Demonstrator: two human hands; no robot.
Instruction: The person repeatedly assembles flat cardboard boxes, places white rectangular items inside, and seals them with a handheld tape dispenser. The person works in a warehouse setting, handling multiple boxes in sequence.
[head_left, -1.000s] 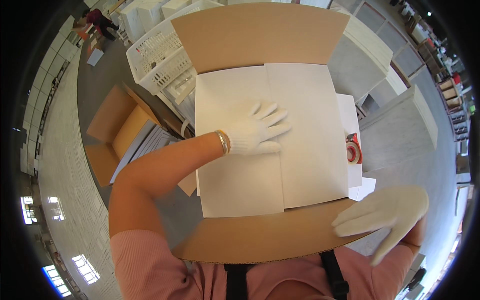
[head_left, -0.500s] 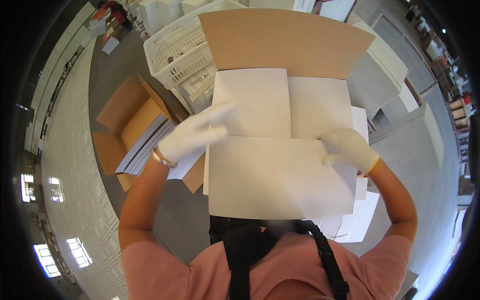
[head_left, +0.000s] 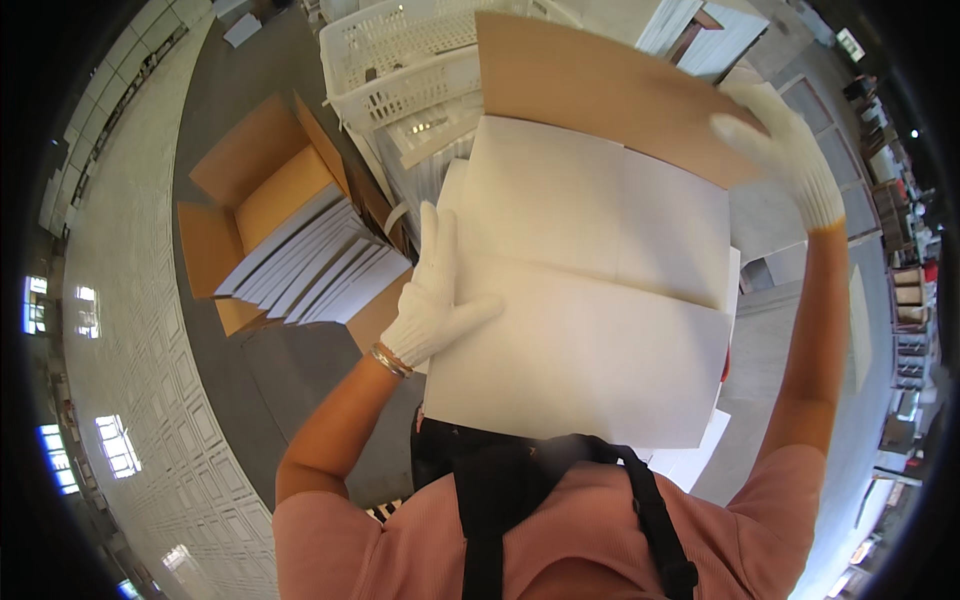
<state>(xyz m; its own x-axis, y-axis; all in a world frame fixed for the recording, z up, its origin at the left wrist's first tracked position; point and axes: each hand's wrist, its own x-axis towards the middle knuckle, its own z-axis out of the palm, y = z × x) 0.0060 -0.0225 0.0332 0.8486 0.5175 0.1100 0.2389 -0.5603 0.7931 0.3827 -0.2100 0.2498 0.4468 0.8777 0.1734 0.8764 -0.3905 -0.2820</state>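
A large cardboard box stands in front of me with white inner flaps [head_left: 590, 340] folded over its top. Its long brown cardboard flap [head_left: 600, 85] rises along the far side. My left hand [head_left: 435, 300], in a white knit glove, rests open at the left edge of the white flaps, fingers straight and thumb spread over the surface. At the far right corner of the brown flap is my gloved right hand [head_left: 785, 145], closed around it. Its thumb lies across the near face and its fingers are by the upper edge, slightly smeared.
Left of me an open brown carton [head_left: 270, 200] holds several thin white panels [head_left: 320, 260] standing on edge. Behind it is a white perforated plastic crate [head_left: 400, 95]. Grey floor [head_left: 350, 410] shows below the carton. White sheets [head_left: 690, 450] stick out under the box at right.
My right hand has gone from the white flaps up to the brown flap's far corner. My left hand has settled on the box's left edge. The box now appears turned slightly clockwise.
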